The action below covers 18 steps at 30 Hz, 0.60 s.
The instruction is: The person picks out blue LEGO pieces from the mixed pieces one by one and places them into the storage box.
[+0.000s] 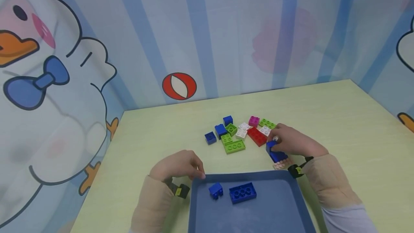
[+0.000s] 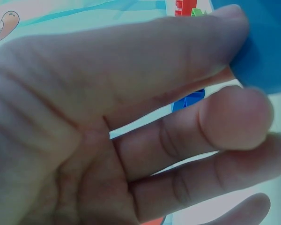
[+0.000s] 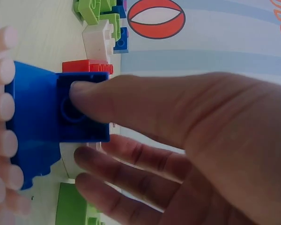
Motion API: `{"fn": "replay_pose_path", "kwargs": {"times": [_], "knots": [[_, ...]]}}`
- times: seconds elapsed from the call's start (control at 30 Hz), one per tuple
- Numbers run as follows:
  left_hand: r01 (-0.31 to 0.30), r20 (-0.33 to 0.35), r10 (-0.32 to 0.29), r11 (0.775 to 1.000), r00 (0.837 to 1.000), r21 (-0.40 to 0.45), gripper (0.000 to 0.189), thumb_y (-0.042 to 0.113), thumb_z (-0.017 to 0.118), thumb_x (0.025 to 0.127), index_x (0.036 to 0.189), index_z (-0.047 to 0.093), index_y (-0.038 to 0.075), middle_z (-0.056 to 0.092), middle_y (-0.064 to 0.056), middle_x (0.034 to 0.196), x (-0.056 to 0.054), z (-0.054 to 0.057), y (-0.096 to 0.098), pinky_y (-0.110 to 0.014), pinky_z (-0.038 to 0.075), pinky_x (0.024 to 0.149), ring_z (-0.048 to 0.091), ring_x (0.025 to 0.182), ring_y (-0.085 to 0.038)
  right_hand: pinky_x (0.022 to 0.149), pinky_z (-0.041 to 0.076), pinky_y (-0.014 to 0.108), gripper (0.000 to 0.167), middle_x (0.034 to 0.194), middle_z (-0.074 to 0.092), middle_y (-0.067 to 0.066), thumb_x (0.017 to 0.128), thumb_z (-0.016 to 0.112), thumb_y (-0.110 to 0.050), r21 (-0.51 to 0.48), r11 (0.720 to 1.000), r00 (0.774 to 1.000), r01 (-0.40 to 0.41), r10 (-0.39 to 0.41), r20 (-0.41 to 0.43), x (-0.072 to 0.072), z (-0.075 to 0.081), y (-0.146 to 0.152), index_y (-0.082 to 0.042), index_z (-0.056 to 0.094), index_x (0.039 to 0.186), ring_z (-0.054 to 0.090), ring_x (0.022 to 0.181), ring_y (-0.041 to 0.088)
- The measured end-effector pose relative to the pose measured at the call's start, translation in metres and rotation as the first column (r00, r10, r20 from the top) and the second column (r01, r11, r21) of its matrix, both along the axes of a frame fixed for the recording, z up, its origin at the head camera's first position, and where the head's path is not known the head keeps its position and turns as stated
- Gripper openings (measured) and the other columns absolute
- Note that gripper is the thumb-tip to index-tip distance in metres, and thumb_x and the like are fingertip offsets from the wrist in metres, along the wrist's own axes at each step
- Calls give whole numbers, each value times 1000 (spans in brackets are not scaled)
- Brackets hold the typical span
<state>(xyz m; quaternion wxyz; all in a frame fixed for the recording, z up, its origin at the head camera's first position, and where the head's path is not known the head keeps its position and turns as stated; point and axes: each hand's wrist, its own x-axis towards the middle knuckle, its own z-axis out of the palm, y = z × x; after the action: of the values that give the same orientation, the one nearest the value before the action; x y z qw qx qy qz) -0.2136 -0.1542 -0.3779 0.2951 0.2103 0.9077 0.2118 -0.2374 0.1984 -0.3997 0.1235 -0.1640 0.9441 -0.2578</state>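
Note:
My left hand (image 1: 179, 164) is at the far left corner of the blue-grey tray (image 1: 249, 176), its thumb and a finger pinching the rim. In the left wrist view the thumb (image 2: 196, 47) overlaps the tray's blue corner (image 2: 264, 51). The right hand (image 1: 292, 140) pinches a small blue toy brick (image 1: 270, 147). Its thumb (image 3: 96, 101) presses into the hollow underside of that brick (image 3: 84, 131) in the right wrist view. Right against it is a longer blue brick (image 1: 279, 156), with a pale pink studded brick (image 1: 282, 164) beside that one.
Inside the tray lie a small blue brick (image 1: 215, 191) and a larger upturned blue brick (image 1: 242, 192). Beyond it on the table are a red brick (image 1: 257, 136), a long green brick (image 1: 235, 146), a white brick (image 1: 241, 133), a magenta brick (image 1: 253, 120) and several others.

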Motion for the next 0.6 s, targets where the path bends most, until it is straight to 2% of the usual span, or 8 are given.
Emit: {"fn": "replay_pose_path", "kwargs": {"times": [0.37,0.6], "knots": [[17,-12,-17,1000,1000,16,10,17,75,91,82,76,20,68,4,74,-1,-2,-1,-33,48,70,59,67,-12,80,56,43,18,105,68,11,91,73,-9,-45,998,998,-48,47,-33,6,7,3,-3,69,107,64,95,28],[18,-10,-18,1000,1000,9,9,18,75,91,83,76,20,69,5,74,-1,-2,-1,-33,49,70,61,68,-12,80,56,43,17,105,71,10,91,73,-14,-48,998,998,-32,29,-55,5,11,6,-4,71,105,66,97,30]]}}
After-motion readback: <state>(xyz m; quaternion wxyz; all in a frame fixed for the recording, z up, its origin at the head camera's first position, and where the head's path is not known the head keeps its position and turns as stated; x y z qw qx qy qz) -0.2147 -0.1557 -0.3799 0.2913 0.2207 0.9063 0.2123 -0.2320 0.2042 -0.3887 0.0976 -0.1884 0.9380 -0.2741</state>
